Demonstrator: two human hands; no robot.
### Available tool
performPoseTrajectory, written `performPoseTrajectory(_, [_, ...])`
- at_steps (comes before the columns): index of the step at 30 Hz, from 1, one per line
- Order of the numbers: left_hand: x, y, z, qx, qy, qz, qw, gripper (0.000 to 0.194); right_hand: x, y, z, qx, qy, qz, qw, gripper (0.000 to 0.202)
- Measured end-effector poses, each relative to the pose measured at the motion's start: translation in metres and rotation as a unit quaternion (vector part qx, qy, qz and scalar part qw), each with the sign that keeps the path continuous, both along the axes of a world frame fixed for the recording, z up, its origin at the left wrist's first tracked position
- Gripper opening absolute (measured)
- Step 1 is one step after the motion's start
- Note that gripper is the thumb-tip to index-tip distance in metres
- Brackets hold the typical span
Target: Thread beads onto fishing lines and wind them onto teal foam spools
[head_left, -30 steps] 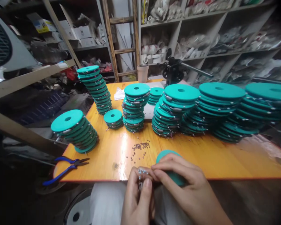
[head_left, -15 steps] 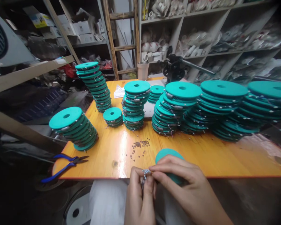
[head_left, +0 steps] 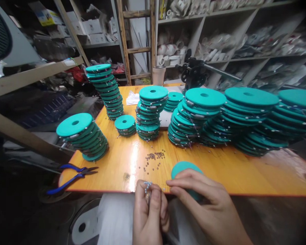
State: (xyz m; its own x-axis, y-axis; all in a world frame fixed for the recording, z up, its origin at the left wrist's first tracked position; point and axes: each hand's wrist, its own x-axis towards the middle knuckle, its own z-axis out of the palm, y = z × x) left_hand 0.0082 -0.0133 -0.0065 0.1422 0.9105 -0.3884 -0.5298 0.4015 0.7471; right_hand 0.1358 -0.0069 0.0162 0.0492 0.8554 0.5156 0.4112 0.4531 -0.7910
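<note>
Small light-blue beads [head_left: 147, 185] stick out between the thumb and curled fingers of my left hand [head_left: 151, 207], low in the middle of the view. Just right of it, the thumb and forefinger of my right hand [head_left: 201, 199] come close together; whatever they pinch is too small to make out. A tiny pale bead [head_left: 164, 189] shows between the two hands. Partly behind my right hand lies a teal disc [head_left: 185, 167] at the table's front edge. Several small dark beads [head_left: 155, 156] are scattered on the wood beyond my hands.
Stacks of teal spools [head_left: 149, 112] stand across the orange wooden table [head_left: 112, 177]. Blue-handled pliers [head_left: 78, 175] lie at the front left corner. Farther back are crumpled white paper [head_left: 132, 98], a cup [head_left: 158, 75], a black metal device [head_left: 195, 73], a ladder [head_left: 139, 50] and loaded shelves.
My hands have moved apart, leaving a gap between the fingertips. The light-blue beads in my left hand have shifted left and are more exposed. The whole view has shifted slightly.
</note>
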Motion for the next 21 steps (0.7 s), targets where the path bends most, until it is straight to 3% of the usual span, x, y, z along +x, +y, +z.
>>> performPoseTrajectory(21, [-0.0038,0.002,-0.0015,-0.029,-0.088,-0.009,0.996,0.053,0.0019,0.0002,0.0049,-0.003,-0.016,0.004,1.0,0.013])
